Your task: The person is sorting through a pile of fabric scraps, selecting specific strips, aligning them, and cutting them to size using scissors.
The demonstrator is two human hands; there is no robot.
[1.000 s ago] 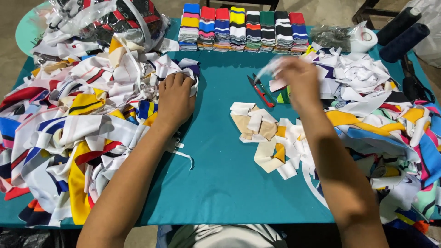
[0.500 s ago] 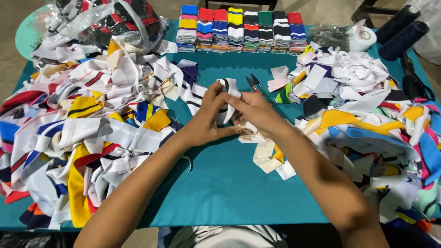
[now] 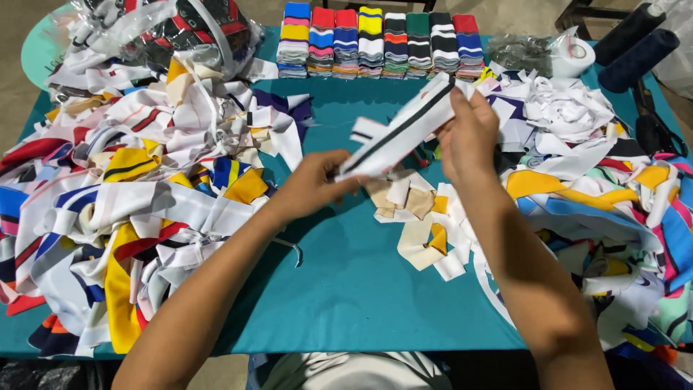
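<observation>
**Strip held in the air, clutter on every side**

The teal bench (image 3: pixel 346 303) is crowded: a big heap of striped offcuts (image 3: pixel 123 209) on my left could snag a trailing end. My left hand (image 3: pixel 310 184) and right hand (image 3: pixel 469 133) each pinch 1 end of the white strip with a dark stripe (image 3: pixel 401 130), above the small cream scraps (image 3: pixel 404 206). A loose pinch could drop it among them.

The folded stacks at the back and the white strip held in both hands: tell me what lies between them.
In the head view, only bare teal table shows between the row of folded stacks and the white strip with a dark stripe, held by left hand and right hand.
</observation>
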